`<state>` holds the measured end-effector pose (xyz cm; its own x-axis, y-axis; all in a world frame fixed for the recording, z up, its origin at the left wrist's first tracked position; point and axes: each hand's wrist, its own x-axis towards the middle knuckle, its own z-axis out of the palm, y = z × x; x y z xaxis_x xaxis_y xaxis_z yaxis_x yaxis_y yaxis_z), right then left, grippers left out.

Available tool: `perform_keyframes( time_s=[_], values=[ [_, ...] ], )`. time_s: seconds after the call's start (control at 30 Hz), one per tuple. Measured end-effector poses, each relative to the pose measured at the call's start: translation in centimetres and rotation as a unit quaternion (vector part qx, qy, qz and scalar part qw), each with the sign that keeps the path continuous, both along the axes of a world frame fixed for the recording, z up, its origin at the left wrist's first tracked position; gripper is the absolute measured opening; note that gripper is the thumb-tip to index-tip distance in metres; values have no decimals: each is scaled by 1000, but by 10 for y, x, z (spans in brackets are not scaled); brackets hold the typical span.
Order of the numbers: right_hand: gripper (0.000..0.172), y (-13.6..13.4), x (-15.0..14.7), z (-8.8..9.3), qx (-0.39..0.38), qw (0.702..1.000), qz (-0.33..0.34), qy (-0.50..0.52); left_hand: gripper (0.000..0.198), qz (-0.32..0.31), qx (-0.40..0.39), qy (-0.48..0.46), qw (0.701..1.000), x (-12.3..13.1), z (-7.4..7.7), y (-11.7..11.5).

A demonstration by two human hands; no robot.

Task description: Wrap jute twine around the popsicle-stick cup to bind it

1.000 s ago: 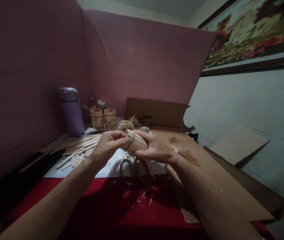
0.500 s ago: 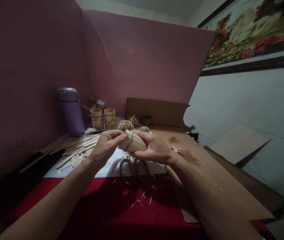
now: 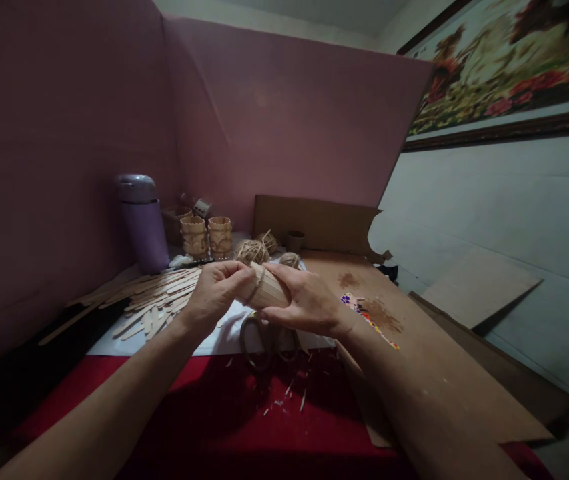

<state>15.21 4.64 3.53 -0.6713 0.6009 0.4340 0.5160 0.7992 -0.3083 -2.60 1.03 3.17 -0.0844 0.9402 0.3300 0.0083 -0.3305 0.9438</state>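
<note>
Between my hands, above the table, is a small cup made of wooden craft sticks (image 3: 270, 288), lying on its side with a band of twine around it. My right hand (image 3: 309, 299) wraps its right end, thumb below and fingers over the top. At the left end, my left hand (image 3: 221, 285) is closed in a pinch near the twine band; its fingertips hide part of that end. Scissors (image 3: 257, 357) lie beneath, their blades mostly hidden by my hands. Just behind is a ball of twine (image 3: 252, 251).
Loose craft sticks (image 3: 164, 293) spread over white paper at the left. Behind them stand a purple bottle (image 3: 144, 227) and two finished stick cups (image 3: 220, 238). Cardboard (image 3: 444, 380) covers the right, with colourful flower pieces (image 3: 371, 321). Wood scraps dot the red cloth (image 3: 244, 413).
My right hand has shifted slightly left along the cup, and its forearm uncovers more of the flower pieces. The left hand stays at the twine band.
</note>
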Motion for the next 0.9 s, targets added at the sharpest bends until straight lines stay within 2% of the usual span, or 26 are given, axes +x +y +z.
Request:
perform_keyframes(
  time_s=[0.17, 0.27, 0.43, 0.67, 0.9],
  values=[
    [58, 1, 0, -2, -54, 997, 20, 42, 26, -29, 0, -17, 999, -1, -4, 2],
    [58, 6, 1, -4, -123, 987, 59, 82, 25, -54, 15, -29, 998, -2, -5, 3],
    [61, 14, 4, -5, -205, 965, 90, 137, 11, -50, 36, -48, 997, -6, -4, 3],
    [55, 16, 5, -5, -239, 954, 82, 160, 17, -101, 15, -59, 993, -6, -2, -1],
    [67, 10, 4, -1, -208, 969, 65, 118, 18, -96, 16, -59, 994, -4, -3, 2]
  ],
)
